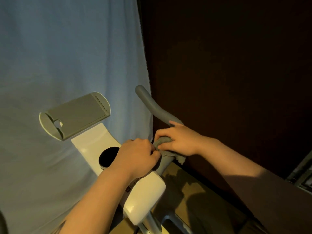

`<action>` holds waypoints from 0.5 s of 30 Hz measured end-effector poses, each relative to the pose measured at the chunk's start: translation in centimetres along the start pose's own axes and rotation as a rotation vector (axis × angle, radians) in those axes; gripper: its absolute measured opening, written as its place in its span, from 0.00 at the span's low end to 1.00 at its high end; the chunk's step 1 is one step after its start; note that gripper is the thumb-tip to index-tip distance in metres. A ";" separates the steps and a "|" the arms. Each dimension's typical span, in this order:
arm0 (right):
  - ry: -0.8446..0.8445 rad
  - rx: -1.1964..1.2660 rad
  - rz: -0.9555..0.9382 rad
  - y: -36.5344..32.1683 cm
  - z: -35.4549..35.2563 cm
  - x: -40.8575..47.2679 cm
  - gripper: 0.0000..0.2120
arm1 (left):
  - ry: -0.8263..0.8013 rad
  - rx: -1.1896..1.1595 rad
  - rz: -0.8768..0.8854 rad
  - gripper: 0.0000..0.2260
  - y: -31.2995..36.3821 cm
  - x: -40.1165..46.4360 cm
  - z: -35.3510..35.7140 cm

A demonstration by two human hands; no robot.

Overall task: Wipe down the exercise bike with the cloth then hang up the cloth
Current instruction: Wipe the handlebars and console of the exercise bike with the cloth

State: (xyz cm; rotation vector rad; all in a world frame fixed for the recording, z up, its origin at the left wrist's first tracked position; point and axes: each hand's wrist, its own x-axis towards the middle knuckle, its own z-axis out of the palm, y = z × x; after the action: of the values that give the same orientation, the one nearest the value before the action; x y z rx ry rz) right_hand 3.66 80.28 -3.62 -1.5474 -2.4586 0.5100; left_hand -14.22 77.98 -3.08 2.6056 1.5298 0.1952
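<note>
Pale blue fabric (67,56) hangs behind. Crumpled grey cloth (164,150), ragged-edged, wraps the exercise bike (145,188) grey handlebar (152,105), gripped under right hand (179,141) fingers (164,146); left hand (136,157) fingers, curled, pinch its near edge.

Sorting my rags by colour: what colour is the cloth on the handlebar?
Grey, much like the handlebar itself; the cloth shows best in the head view.
</note>
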 end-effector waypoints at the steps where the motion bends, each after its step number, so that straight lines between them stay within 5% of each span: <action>1: -0.019 0.051 0.033 0.3 -0.6 0.0 0.06 | -0.013 -0.020 -0.005 0.18 -0.1 0.1 0.0; 11: 0.078 0.138 0.001 0.4 -0.6 -0.6 0.11 | -0.013 -0.078 0.016 0.18 -0.4 -0.2 0.4; 15: 0.278 -0.137 -0.034 -0.1 1.3 -0.3 0.11 | -0.002 -0.046 0.040 0.17 -0.6 -0.3 0.5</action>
State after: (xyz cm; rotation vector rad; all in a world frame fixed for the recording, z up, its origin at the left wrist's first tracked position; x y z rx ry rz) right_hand 3.24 79.76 -4.74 -1.5070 -2.3404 0.1116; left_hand -14.77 77.98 -3.68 2.6019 1.4552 0.2278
